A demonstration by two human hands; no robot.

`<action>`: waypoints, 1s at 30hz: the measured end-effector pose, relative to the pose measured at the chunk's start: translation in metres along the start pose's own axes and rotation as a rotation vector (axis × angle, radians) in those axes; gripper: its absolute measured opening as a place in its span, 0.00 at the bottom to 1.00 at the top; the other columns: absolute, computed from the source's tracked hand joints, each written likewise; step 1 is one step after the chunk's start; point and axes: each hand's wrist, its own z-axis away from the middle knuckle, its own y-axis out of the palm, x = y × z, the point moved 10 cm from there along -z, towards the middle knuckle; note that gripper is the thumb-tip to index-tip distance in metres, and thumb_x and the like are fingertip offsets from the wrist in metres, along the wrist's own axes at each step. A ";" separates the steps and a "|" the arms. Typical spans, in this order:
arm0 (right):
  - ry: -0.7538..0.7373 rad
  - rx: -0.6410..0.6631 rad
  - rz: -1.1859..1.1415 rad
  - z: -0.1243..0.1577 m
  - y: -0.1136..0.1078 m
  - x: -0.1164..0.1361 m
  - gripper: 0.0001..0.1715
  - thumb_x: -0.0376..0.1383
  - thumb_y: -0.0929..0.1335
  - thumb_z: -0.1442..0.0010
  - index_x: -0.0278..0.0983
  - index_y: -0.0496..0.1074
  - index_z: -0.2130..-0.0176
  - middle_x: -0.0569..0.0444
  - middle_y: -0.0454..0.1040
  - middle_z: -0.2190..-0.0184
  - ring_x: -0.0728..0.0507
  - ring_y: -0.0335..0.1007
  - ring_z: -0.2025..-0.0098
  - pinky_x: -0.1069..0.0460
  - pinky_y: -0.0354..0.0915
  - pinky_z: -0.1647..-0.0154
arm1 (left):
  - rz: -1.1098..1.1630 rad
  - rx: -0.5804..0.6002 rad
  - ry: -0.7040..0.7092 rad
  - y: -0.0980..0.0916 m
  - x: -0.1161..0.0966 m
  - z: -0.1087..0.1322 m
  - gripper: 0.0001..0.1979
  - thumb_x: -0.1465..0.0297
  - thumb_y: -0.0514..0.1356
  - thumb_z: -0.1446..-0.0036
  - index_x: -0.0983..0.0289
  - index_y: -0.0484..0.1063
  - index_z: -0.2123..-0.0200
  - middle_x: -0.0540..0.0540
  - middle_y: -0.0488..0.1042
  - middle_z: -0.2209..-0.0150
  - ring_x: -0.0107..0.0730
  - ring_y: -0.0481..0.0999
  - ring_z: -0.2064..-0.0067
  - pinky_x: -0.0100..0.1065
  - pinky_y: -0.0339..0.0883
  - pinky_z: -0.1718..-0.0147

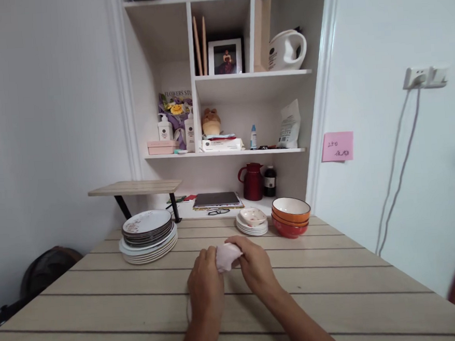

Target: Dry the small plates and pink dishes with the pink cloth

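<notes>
In the middle of the table, a crumpled pale pink cloth point(227, 257) is bunched between my two hands, just above the wooden top. My left hand point(206, 278) grips its left side with curled fingers. From the right, my right hand point(255, 262) pinches the upper edge, thumb and fingers closed. Whether something is wrapped inside the cloth, I cannot tell. A thin whitish edge point(189, 309) shows beside my left wrist; most of it is hidden. Beyond my right hand stand a stack of small white plates point(252, 230) with a small patterned dish point(253, 216) on top, and stacked orange and red bowls point(291, 218).
A tall stack of plates point(148, 237) stands at the left, near a small raised wooden stand point(135, 187). At the back are a closed laptop point(216, 199), glasses point(218, 211), a red jug point(252, 181) and a dark bottle point(270, 182), under white shelves point(226, 154).
</notes>
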 end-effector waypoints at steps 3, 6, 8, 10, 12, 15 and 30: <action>0.044 -0.011 -0.204 -0.002 0.002 -0.009 0.25 0.26 0.59 0.55 0.39 0.75 0.62 0.54 0.77 0.63 0.43 0.71 0.60 0.52 0.63 0.59 | 0.129 -0.055 -0.042 -0.005 0.006 0.000 0.13 0.80 0.52 0.45 0.59 0.67 0.60 0.53 0.73 0.59 0.35 0.72 0.55 0.31 0.58 0.64; 0.171 -0.030 -0.482 -0.002 0.009 -0.021 0.23 0.28 0.60 0.57 0.38 0.75 0.63 0.54 0.75 0.67 0.44 0.69 0.65 0.52 0.63 0.64 | 0.309 -0.101 -0.143 -0.005 0.016 0.001 0.11 0.79 0.53 0.47 0.59 0.66 0.63 0.51 0.74 0.62 0.33 0.73 0.60 0.30 0.59 0.67; 0.281 -0.049 -0.671 0.001 0.015 -0.026 0.22 0.29 0.61 0.58 0.38 0.74 0.63 0.56 0.73 0.71 0.46 0.65 0.69 0.54 0.61 0.68 | 0.488 -0.108 -0.184 0.000 0.019 0.000 0.07 0.75 0.54 0.45 0.59 0.67 0.63 0.50 0.74 0.66 0.32 0.73 0.65 0.29 0.60 0.70; 0.366 -0.080 -0.834 0.005 0.020 -0.027 0.21 0.29 0.63 0.58 0.37 0.74 0.63 0.57 0.70 0.73 0.48 0.61 0.72 0.55 0.59 0.71 | 0.687 -0.109 -0.188 0.005 0.019 -0.001 0.06 0.67 0.54 0.42 0.59 0.68 0.63 0.49 0.74 0.70 0.32 0.73 0.69 0.29 0.62 0.72; 0.412 -0.084 -0.969 0.008 0.026 -0.025 0.18 0.30 0.65 0.57 0.37 0.74 0.63 0.57 0.70 0.74 0.49 0.58 0.74 0.55 0.58 0.71 | 0.813 -0.138 -0.177 0.006 0.017 -0.002 0.10 0.62 0.53 0.41 0.60 0.70 0.62 0.49 0.74 0.71 0.32 0.74 0.70 0.29 0.64 0.73; 0.486 -0.043 -1.088 0.011 0.038 -0.028 0.14 0.35 0.70 0.53 0.35 0.74 0.63 0.54 0.73 0.70 0.49 0.61 0.73 0.54 0.59 0.70 | 0.762 -0.172 -0.174 0.002 0.019 -0.001 0.10 0.63 0.54 0.42 0.60 0.71 0.62 0.51 0.76 0.69 0.34 0.76 0.66 0.30 0.66 0.68; -0.005 -0.010 0.138 -0.001 -0.002 0.008 0.27 0.23 0.60 0.55 0.42 0.75 0.61 0.54 0.77 0.61 0.44 0.70 0.59 0.53 0.60 0.59 | -0.093 0.029 0.034 0.006 -0.006 0.002 0.18 0.82 0.52 0.45 0.58 0.70 0.56 0.53 0.74 0.57 0.35 0.73 0.55 0.32 0.59 0.62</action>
